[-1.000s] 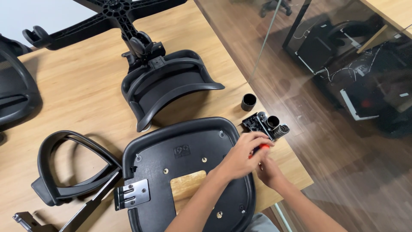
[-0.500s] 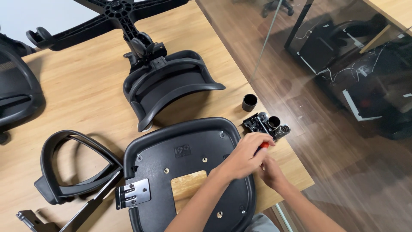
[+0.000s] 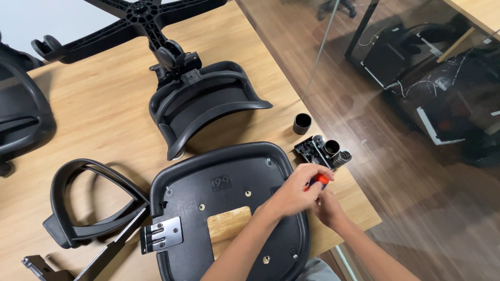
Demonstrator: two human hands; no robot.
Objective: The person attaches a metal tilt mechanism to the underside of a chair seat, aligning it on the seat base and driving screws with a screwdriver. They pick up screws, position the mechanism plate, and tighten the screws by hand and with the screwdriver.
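The upturned black seat pan [image 3: 229, 208] lies flat on the desk [image 3: 104, 109] and serves as the landmark here. At its right edge, just past the rim, both hands meet around a small tool with a red-orange handle [image 3: 321, 180]. The left hand [image 3: 294, 190] comes across the seat pan and closes its fingers over the top of the handle; the right hand [image 3: 327, 208] sits just below it, curled under the tool, though how tightly its grip is closed cannot be told because the left hand covers most of it. The tip of the tool is hidden.

The handle looks small, light and stiff, probably smooth plastic, so it is best pinched around its middle with the fingertips, as it is now. The seat pan looks rigid and fairly heavy, its hard shell likely to slide on the wood; its rim offers the surest hold.

Just beyond the seat pan's right corner sits a small cluster of black metal parts and a spring [image 3: 323, 151], with a short black cylinder [image 3: 302, 123] a little farther off. Behind the seat pan lies a curved backrest frame [image 3: 203, 104] joined to a star-shaped chair base [image 3: 140, 15]. To the seat pan's left rest an armrest loop [image 3: 83, 203] and a metal bracket [image 3: 161, 234].
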